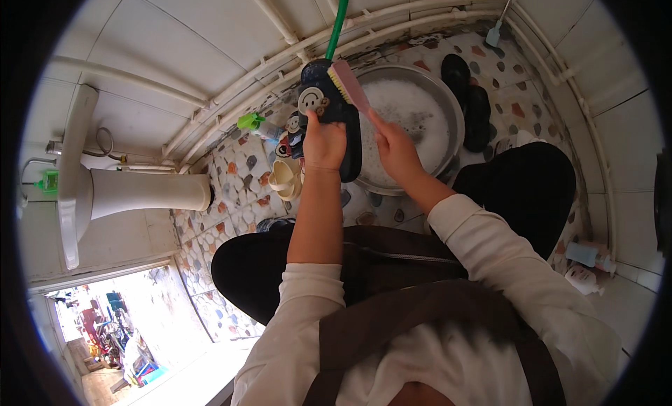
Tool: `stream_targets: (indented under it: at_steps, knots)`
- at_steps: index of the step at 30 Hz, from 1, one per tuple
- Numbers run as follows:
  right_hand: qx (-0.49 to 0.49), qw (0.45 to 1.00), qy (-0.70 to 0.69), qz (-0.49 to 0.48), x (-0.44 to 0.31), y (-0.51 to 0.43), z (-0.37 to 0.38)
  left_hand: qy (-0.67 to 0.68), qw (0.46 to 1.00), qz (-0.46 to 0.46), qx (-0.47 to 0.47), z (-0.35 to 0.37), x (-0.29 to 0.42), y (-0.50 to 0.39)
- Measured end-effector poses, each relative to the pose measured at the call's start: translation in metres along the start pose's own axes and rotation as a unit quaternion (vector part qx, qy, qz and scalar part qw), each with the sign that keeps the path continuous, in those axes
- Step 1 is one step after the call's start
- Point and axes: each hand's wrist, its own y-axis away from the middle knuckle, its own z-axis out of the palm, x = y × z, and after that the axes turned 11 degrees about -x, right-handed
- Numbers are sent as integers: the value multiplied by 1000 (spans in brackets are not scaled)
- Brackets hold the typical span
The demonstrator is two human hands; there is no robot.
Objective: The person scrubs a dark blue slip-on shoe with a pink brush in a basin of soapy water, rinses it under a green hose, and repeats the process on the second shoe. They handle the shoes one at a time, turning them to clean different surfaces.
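Note:
My left hand (pixel 324 143) grips a dark slipper (pixel 353 149) decorated with a smiley-face charm (pixel 311 100), holding it beside the basin. In my right hand (pixel 396 149) is the handle of a pink scrubbing brush (pixel 350 86); its pale bristles face the slipper's upper part. Whether they touch it, I cannot tell. A round metal basin (pixel 458 117) with foamy water (pixel 415 122) stands on the floor to the right of the slipper. Cream clogs (pixel 284 179) and more charm-covered footwear (pixel 295 133) lie left of my left hand.
A green hose (pixel 338 23) comes down behind the slipper. Dark shoes (pixel 476 117) sit right of the basin. A spray bottle (pixel 265 128) is by the left wall, near a pedestal washbasin (pixel 142 191). Pipes (pixel 409 9) run along the wall. Bottles (pixel 583 278) lie at the right.

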Motion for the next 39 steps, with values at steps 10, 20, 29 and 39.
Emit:
stream_targets:
  at_steps: [10, 20, 29, 39]
  knots:
    - [-136, 989, 55, -6, -9, 23, 20, -147, 968, 24, -202, -71, 48, -9]
    - [-132, 975, 177, -2, 2, 18, -7, -42, 998, -56, 2, 8, 26, 9]
    - [-135, 972, 187, 42, 37, 28, -12, 19, 999, -37, 15, -9, 48, 11]
    - [-367, 755, 323, 438, 214, 32, -9, 29, 993, -114, 0, 11, 23, 10]
